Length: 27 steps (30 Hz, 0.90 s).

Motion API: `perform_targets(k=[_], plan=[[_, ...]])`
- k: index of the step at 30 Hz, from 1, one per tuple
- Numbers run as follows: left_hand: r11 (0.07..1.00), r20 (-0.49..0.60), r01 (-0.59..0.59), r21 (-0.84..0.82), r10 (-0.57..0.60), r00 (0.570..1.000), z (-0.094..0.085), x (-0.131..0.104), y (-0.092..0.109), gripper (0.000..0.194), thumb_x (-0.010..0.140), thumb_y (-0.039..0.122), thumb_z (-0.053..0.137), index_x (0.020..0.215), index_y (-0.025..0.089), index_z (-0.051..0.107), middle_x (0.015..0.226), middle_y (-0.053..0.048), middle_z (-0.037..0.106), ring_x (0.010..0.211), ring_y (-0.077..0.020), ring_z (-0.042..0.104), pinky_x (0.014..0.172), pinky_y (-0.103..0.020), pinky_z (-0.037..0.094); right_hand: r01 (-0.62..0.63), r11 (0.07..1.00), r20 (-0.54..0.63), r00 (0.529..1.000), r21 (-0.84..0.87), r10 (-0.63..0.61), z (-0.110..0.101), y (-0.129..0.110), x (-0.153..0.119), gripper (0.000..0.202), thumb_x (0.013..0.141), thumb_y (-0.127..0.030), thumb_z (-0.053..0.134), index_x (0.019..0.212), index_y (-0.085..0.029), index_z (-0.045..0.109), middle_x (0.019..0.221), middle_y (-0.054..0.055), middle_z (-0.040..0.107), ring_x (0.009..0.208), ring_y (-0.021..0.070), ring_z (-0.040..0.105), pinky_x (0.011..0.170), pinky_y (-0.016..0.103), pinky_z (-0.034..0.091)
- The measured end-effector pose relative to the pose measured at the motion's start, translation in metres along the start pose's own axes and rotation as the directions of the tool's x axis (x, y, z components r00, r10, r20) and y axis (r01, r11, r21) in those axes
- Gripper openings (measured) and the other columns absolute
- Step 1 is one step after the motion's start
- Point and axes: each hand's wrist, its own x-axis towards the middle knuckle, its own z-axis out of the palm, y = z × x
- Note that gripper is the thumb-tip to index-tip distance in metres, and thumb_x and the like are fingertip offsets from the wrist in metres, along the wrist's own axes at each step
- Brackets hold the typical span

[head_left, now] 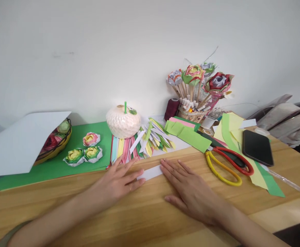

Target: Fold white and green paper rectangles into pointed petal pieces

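Observation:
A small white paper strip [152, 173] lies flat on the wooden table [139, 219] between my hands. My left hand [119, 180] is spread, with its fingertips at the strip's left end. Over the right end rest the fingers of my right hand [184, 183], stretched out and flat. Just beyond my left hand is a row of folded coloured paper strips [125, 149]. A heap of folded paper pieces [152, 139], green, white and yellow, sits beside that row.
Scissors [223, 168] with red and yellow handles lie to the right, near green paper slips [191, 135] and a black phone [257, 147]. A white lidded jar [123, 120], paper flowers [92, 153], a basket [67, 144] and a pot of stemmed paper flowers [193, 113] stand behind.

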Motion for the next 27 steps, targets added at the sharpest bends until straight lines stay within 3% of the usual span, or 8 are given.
perform_targets(k=[4, 7, 13, 22, 27], plan=[[1.000, 0.012, 0.021, 0.000, -0.021, 1.000, 0.001, -0.002, 0.001, 0.059, 0.089, 0.002, 0.042, 0.142, 0.027, 0.031, 0.145, -0.005, 0.040, 0.140, -0.0337, 0.014, 0.104, -0.064, 0.022, 0.001, 0.997, -0.008, 1.000, -0.074, -0.002, 0.001, 0.001, -0.002, 0.067, 0.092, -0.049, 0.044, 0.143, -0.008, 0.031, 0.147, 0.017, 0.032, 0.137, 0.0283, 0.027, 0.111, 0.052, 0.026], [1.000, 0.027, 0.017, 0.003, -0.017, 0.999, 0.002, -0.002, 0.001, 0.065, 0.087, 0.001, 0.046, 0.143, 0.028, 0.027, 0.146, -0.004, 0.037, 0.140, -0.0353, 0.012, 0.103, -0.065, 0.023, -0.013, 0.994, -0.061, 0.998, -0.112, 0.007, 0.001, -0.006, 0.001, 0.080, 0.089, -0.055, 0.046, 0.144, -0.002, 0.025, 0.145, 0.022, 0.032, 0.138, 0.0319, 0.024, 0.110, 0.053, 0.026], [0.999, 0.044, 0.038, 0.038, -0.040, 0.998, 0.001, -0.001, 0.003, 0.065, 0.088, 0.009, 0.055, 0.143, 0.031, 0.028, 0.148, -0.005, 0.035, 0.141, -0.0343, 0.009, 0.105, -0.064, 0.023, 0.139, 0.990, -0.030, 0.990, 0.037, -0.138, 0.007, -0.029, 0.019, 0.096, 0.086, -0.061, 0.048, 0.147, 0.000, 0.006, 0.143, 0.025, 0.035, 0.137, 0.0309, 0.027, 0.112, 0.052, 0.022], [0.999, 0.043, 0.025, -0.031, -0.024, 0.999, -0.002, 0.001, 0.002, 0.062, 0.088, 0.002, 0.047, 0.142, 0.026, 0.030, 0.147, -0.005, 0.037, 0.142, -0.0321, 0.000, 0.105, -0.067, 0.018, 0.065, 0.998, -0.047, 0.997, 0.013, -0.065, 0.000, -0.007, 0.012, 0.072, 0.091, -0.040, 0.048, 0.144, -0.002, 0.016, 0.132, 0.027, 0.049, 0.126, 0.0310, 0.045, 0.107, 0.056, 0.031], [1.000, 0.025, 0.007, -0.020, -0.007, 1.000, -0.005, -0.004, 0.002, 0.060, 0.088, 0.003, 0.049, 0.141, 0.023, 0.032, 0.144, -0.006, 0.041, 0.142, -0.0298, 0.000, 0.107, -0.067, 0.011, 0.079, 0.997, -0.061, 0.995, -0.013, -0.080, -0.001, -0.001, 0.007, 0.068, 0.093, -0.036, 0.047, 0.143, -0.002, 0.017, 0.133, 0.026, 0.049, 0.124, 0.0298, 0.049, 0.107, 0.055, 0.032]])
